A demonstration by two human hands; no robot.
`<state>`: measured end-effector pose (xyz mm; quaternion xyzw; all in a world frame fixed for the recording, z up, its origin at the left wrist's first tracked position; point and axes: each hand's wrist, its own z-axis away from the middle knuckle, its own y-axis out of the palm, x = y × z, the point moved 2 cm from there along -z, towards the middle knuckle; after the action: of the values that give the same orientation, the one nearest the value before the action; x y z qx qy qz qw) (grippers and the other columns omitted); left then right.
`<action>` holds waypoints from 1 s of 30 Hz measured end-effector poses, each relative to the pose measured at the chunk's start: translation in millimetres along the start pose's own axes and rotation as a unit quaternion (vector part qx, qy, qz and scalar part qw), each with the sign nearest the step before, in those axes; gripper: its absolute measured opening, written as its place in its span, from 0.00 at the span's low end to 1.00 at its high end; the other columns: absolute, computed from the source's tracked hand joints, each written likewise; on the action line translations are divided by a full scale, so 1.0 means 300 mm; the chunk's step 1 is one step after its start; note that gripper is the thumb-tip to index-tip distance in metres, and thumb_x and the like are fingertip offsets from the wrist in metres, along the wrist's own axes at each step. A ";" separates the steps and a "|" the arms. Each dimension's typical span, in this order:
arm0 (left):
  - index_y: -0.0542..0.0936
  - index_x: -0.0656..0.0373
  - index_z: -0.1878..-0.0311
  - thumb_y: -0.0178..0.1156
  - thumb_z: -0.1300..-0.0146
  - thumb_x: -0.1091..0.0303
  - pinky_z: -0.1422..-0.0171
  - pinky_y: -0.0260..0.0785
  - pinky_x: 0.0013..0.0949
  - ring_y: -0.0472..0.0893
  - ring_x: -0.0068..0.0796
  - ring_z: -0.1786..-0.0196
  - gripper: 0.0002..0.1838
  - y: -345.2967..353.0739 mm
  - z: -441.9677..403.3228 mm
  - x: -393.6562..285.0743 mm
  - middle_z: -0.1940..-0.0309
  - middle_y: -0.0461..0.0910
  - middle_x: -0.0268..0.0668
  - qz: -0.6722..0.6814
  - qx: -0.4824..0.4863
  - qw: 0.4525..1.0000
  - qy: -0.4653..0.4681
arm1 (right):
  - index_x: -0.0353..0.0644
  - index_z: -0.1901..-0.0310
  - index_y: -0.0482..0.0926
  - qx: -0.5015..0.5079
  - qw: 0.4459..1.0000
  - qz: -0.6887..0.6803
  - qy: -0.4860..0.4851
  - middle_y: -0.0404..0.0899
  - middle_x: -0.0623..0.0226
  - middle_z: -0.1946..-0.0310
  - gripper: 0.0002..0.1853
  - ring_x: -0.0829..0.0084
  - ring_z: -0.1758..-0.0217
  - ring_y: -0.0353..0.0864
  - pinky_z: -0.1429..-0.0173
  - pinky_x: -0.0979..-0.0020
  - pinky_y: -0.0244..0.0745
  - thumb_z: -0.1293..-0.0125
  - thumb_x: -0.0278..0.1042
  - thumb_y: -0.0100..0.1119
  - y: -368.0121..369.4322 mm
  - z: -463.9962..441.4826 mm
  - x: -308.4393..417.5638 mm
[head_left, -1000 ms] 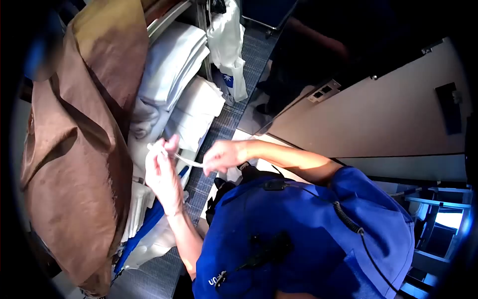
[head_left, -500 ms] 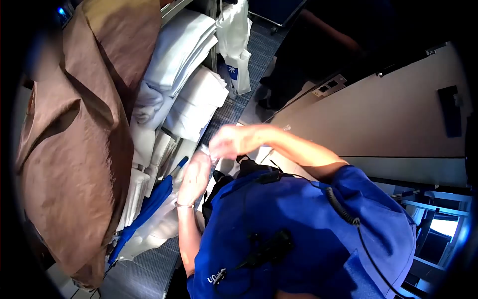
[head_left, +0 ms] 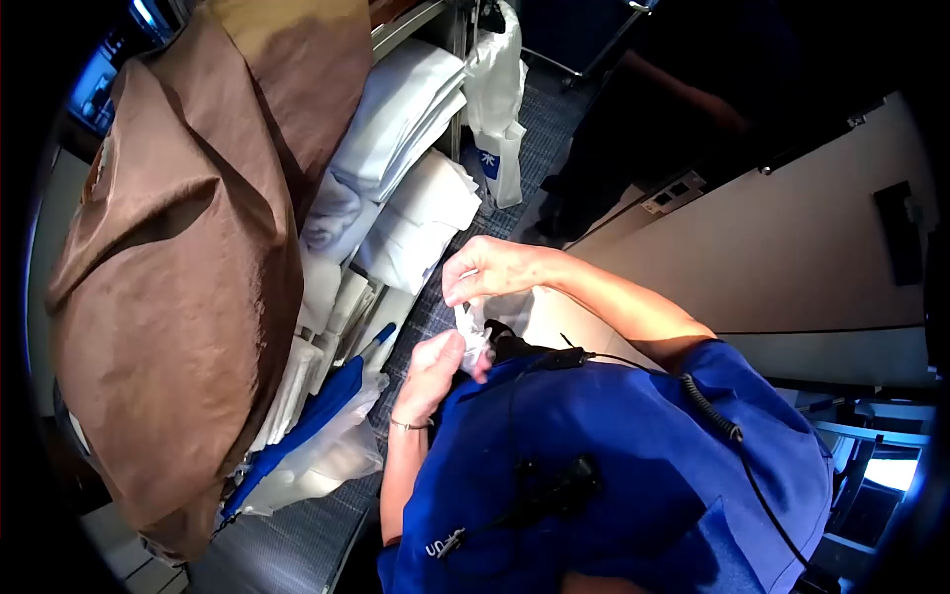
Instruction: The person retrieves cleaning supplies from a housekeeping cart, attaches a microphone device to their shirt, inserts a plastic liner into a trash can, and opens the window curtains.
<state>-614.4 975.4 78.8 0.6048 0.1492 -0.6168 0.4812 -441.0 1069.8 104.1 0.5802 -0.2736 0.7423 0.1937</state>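
A small crumpled white, thin piece of material [head_left: 475, 339] is between my hands, in front of my blue shirt. My left hand [head_left: 430, 374], with a band at the wrist, is closed around its lower part. Just above, my right hand [head_left: 479, 273] pinches its upper end between thumb and fingers. What the piece is made of is too unclear to tell. Stacked folded white cloths [head_left: 401, 129] lie on a shelf beyond my hands to the left.
A large brown cover [head_left: 188, 297] hangs at the left. Below the shelf are a blue folded item [head_left: 317, 416] and a clear plastic bag [head_left: 332, 455]. A white bag [head_left: 495, 99] hangs at the top. A pale panel [head_left: 752, 247] stands at the right, near a dark-clothed person's arm [head_left: 683, 89].
The long white strip stretched between my hands has become a crumpled bunch. My left hand has moved right and down, close to my shirt. The view has shifted slightly.
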 end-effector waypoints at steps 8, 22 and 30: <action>0.67 0.67 0.40 0.49 0.30 0.65 0.41 0.66 0.36 0.75 0.32 0.49 0.20 -0.074 -0.027 -0.044 0.48 0.74 0.42 0.105 -0.219 0.952 0.188 | 0.40 0.57 0.81 -0.102 0.985 -0.122 0.072 0.78 0.70 0.76 0.13 0.81 0.74 0.74 0.69 0.76 0.70 0.33 0.41 0.56 0.213 -0.001 -0.146; 0.70 0.69 0.47 0.43 0.27 0.57 0.40 0.66 0.38 0.76 0.35 0.48 0.21 -0.141 0.013 0.007 0.48 0.74 0.48 0.240 -0.202 0.942 0.115 | 0.44 0.62 0.81 -0.103 0.986 -0.087 0.098 0.78 0.73 0.77 0.13 0.84 0.78 0.72 0.74 0.77 0.69 0.32 0.43 0.53 0.230 -0.025 -0.124; 0.66 0.67 0.38 0.41 0.27 0.56 0.38 0.61 0.31 0.72 0.33 0.43 0.25 -0.121 -0.009 0.030 0.46 0.74 0.45 -0.200 -0.138 0.970 0.007 | 0.37 0.70 0.77 -0.223 0.955 0.187 0.050 0.77 0.57 0.78 0.16 0.61 0.72 0.80 0.66 0.64 0.73 0.42 0.45 0.60 0.201 -0.041 -0.090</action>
<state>-639.1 991.6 55.6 0.4949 0.3537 -0.6697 0.4260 -479.9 1031.7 64.9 0.4234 -0.5257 0.7132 0.1891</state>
